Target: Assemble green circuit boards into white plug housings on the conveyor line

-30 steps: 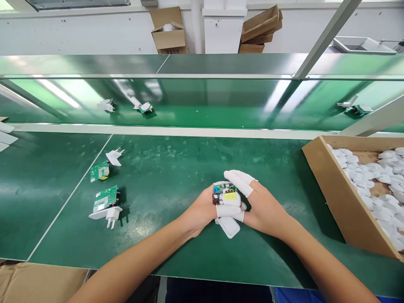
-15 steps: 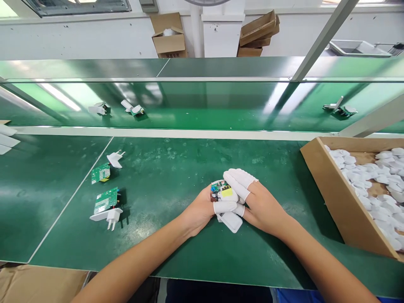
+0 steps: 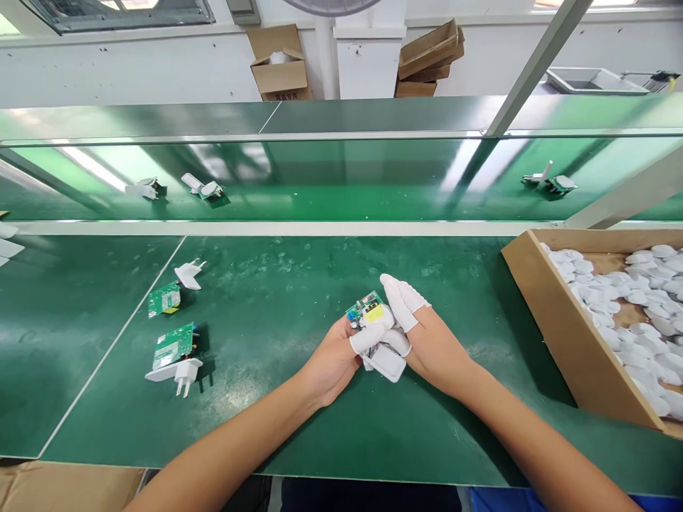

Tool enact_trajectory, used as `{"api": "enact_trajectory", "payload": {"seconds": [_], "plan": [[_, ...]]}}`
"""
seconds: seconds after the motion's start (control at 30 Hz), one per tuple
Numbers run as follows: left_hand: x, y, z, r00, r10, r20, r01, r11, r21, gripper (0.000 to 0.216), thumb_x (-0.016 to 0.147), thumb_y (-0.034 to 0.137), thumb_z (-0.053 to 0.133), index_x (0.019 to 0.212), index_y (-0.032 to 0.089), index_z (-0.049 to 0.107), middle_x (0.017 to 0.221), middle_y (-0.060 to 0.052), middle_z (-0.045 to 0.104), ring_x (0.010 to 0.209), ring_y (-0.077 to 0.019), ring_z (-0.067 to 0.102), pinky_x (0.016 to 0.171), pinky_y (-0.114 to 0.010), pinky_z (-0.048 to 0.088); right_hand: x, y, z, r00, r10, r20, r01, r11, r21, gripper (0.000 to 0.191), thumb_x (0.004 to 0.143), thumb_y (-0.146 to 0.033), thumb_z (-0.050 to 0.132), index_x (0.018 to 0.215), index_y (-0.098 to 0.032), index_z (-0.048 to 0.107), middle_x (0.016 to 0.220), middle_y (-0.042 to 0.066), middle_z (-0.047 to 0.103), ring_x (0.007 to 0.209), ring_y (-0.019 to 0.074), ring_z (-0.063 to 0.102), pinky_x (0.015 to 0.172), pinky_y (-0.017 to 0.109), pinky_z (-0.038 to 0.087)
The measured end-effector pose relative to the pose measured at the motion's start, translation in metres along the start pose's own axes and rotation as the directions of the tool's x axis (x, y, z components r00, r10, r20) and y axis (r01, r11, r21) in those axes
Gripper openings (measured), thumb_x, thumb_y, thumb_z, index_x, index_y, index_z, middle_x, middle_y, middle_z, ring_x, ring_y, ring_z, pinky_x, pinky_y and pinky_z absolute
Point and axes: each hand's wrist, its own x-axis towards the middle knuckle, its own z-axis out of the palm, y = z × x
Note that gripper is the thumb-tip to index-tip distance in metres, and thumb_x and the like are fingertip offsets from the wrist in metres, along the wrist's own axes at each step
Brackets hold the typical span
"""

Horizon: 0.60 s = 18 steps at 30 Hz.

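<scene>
Both my hands meet above the green mat, wearing white finger cots on several fingers. My left hand [image 3: 331, 363] and my right hand [image 3: 435, 348] hold a small green circuit board [image 3: 364, 308] with a yellow component together with a white plastic charger casing [image 3: 387, 363]. The board sits on top of the casing, and my fingers partly hide both. To the left lie a green circuit board [image 3: 164, 300] and a white plug housing [image 3: 189, 274], with another board [image 3: 173, 346] touching a white pronged plug piece [image 3: 184, 373].
A green conveyor belt [image 3: 341, 195] behind a white rail carries several board and plug assemblies [image 3: 208, 190]. At right stands a cardboard tray [image 3: 565, 313] full of white casing pieces [image 3: 629, 306]. Cardboard boxes [image 3: 278, 64] stand by the far wall.
The assemblies on the belt have moved left. My hands have shifted the board and casing, leaving more of the board showing. The whole view has also shifted slightly.
</scene>
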Motion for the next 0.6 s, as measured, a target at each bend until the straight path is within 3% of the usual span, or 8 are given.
{"api": "enact_trajectory", "payload": {"seconds": [0.37,0.6], "plan": [[-0.0022,0.0064,-0.0014,0.999,0.019,0.027,-0.019,1.0,0.011,0.038,0.066,0.026,0.075,0.101,0.018,0.065,0.085,-0.005,0.07,0.072,-0.0183,0.063,0.065,-0.028,0.047,-0.0038,0.0007,0.0063,0.991,-0.06,-0.117,0.073,0.992,0.108,0.057,0.094,-0.022,0.037,0.145,-0.019,0.012,0.137,0.016,0.043,0.131,0.0262,0.035,0.104,0.05,0.038],[-0.0009,0.0032,-0.0032,0.999,0.038,-0.02,-0.039,0.998,-0.041,0.029,0.067,0.025,0.074,0.092,0.018,0.062,0.083,-0.003,0.066,0.071,-0.0141,0.059,0.06,-0.023,0.045,-0.0001,-0.0046,0.0066,0.981,-0.118,-0.152,0.133,0.987,0.092,0.053,0.09,-0.02,0.047,0.139,-0.011,0.03,0.127,0.019,0.053,0.128,0.0283,0.039,0.104,0.052,0.037]]}}
